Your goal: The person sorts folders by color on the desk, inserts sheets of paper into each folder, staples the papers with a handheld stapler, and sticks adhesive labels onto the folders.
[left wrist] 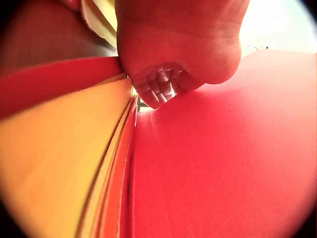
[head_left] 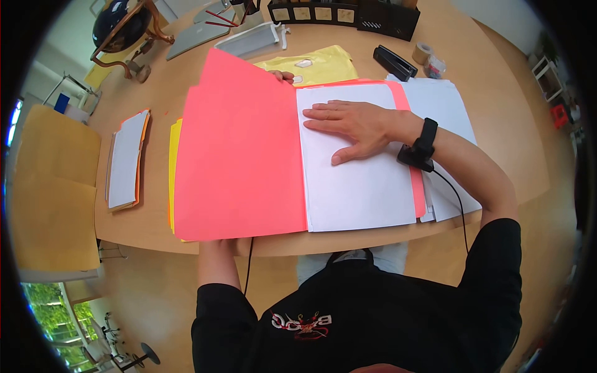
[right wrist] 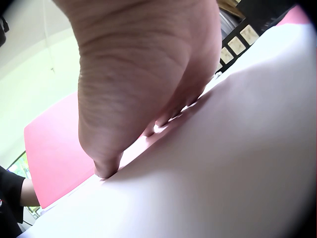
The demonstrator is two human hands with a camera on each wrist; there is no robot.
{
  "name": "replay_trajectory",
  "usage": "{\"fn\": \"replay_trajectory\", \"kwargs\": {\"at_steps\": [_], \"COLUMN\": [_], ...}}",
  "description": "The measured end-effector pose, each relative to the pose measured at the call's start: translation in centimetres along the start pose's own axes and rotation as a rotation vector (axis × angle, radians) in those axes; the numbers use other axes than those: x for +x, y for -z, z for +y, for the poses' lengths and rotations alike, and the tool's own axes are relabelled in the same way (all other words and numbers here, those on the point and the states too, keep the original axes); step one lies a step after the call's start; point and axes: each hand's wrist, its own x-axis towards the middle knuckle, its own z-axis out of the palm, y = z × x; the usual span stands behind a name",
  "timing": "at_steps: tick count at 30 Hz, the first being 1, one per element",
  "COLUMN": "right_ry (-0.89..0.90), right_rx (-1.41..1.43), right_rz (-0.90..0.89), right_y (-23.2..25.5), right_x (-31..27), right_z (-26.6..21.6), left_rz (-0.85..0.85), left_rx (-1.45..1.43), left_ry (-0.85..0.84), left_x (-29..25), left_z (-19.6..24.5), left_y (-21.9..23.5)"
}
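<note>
A pink folder (head_left: 242, 155) lies spread on the desk, its left cover raised at a slant. White paper sheets (head_left: 367, 193) rest in its right half. My right hand (head_left: 357, 127) lies on the top sheet with fingers spread toward the fold; the right wrist view shows its thumb and fingertips meeting the paper. Behind the raised cover is my left hand (left wrist: 183, 54), loosely curled against the cover's underside. Only its fingers (head_left: 284, 76) show past the cover's top edge in the head view. Yellow and orange folders (left wrist: 74, 129) sit beneath that cover.
More white papers (head_left: 444, 118) lie to the right, partly under the folder. A stapler or punch (head_left: 395, 63), tape rolls (head_left: 423, 53) and a yellow envelope (head_left: 323, 65) are beyond. Another paper stack (head_left: 127, 161) stands left. A globe (head_left: 121, 28) and a black organizer (head_left: 323, 12) line the back.
</note>
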Motion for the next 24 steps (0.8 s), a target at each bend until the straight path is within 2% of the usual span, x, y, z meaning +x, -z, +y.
{"fn": "replay_trajectory", "kwargs": {"at_steps": [2, 4, 6, 8, 10, 11, 13, 14, 16, 18, 20, 21, 23, 24], "right_ry": [0.003, -0.091, -0.253, -0.688, -0.798, -0.802, -1.074, -1.075, -1.095, -1.099, -1.060, -1.039, -0.882, -0.830], "right_rx": [0.004, 0.256, 0.299, 0.122, -0.301, -0.297, -0.274, -0.264, -0.132, -0.115, -0.150, -0.087, 0.379, 0.606], "right_rz": [0.013, 0.067, 0.325, 0.422, 0.563, 0.570, 0.258, 0.265, 0.137, 0.138, 0.276, 0.361, 0.556, 0.524], "right_y": [0.1, 0.7, 1.9, 4.7, 3.3, 3.4, 4.0, 4.0, 4.4, 4.6, 4.9, 4.5, 6.0, 7.0], "right_x": [0.1, 0.2, -0.3, -0.9, -3.2, -4.2, -5.2, -5.5, -5.9, -5.6, -4.8, -4.1, -1.8, -0.5], "right_z": [0.3, 1.1, 3.5, 6.7, 13.7, 14.9, 15.6, 15.8, 15.4, 15.2, 14.9, 16.9, 15.1, 13.1], "left_rz": [-0.005, -0.010, -0.016, -0.022, -0.032, -0.036, -0.043, -0.044, -0.045, -0.041, -0.036, -0.034, -0.029, -0.031], "left_rx": [0.021, 0.040, 0.055, 0.067, 0.083, 0.094, 0.121, 0.135, 0.162, 0.184, 0.199, 0.204, 0.214, 0.220], "left_ry": [0.004, 0.005, 0.007, 0.015, 0.018, 0.019, 0.025, 0.028, 0.040, 0.051, 0.062, 0.067, 0.078, 0.082], "left_x": [0.9, 0.8, 1.0, 0.5, 0.9, 0.9, 1.4, 1.1, 1.2, 1.5, 1.2, 1.3, 1.2, 1.3], "left_z": [0.2, 0.5, 0.6, 1.1, 1.2, 1.3, 1.4, 1.6, 1.9, 2.0, 2.2, 2.3, 2.4, 2.5], "left_y": [-0.2, -0.6, -1.1, -1.2, -1.6, -1.9, -2.3, -2.4, -2.7, -2.9, -3.0, -2.9, -3.0, -3.0]}}
